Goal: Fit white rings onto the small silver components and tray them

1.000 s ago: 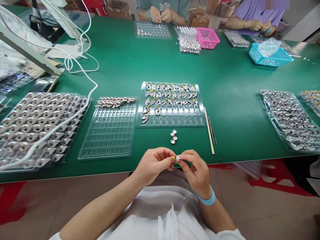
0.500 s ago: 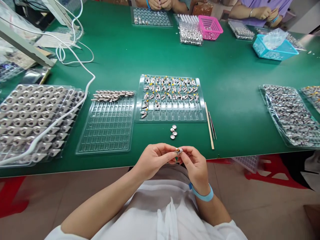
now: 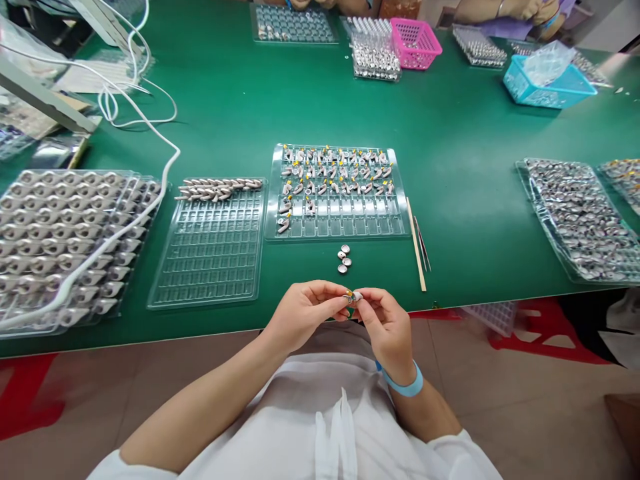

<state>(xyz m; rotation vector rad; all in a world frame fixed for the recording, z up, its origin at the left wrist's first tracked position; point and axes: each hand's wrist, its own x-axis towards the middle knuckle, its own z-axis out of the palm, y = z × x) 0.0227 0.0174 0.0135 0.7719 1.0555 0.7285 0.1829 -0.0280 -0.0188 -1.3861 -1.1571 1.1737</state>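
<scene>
My left hand (image 3: 306,315) and my right hand (image 3: 386,327) meet at the table's front edge, fingertips pinched on one small earbud piece (image 3: 353,296) with a yellow bit showing. Fingers cover much of it. Just beyond lie several small round silvery caps (image 3: 345,249). Behind these sits a clear tray (image 3: 345,230) with rows of grey earbud pieces with yellow tabs, its front rows mostly bare. Left of that, another clear tray (image 3: 210,267) holds slim grey stem parts (image 3: 220,189) along its far end. A wooden stick (image 3: 417,247) and tweezers (image 3: 423,243) lie at the right.
Stacked trays of grey shells (image 3: 70,240) fill the left side, crossed by a white cable (image 3: 125,230). At right lies a tray of silvery parts (image 3: 583,220). A pink basket (image 3: 415,43), a blue basket (image 3: 547,87) and other people's hands (image 3: 533,8) are across the table.
The view has shifted slightly, so the table's contents sit a little higher and further left. Both hands keep their pinch on the earbud piece, which appears slightly turned.
</scene>
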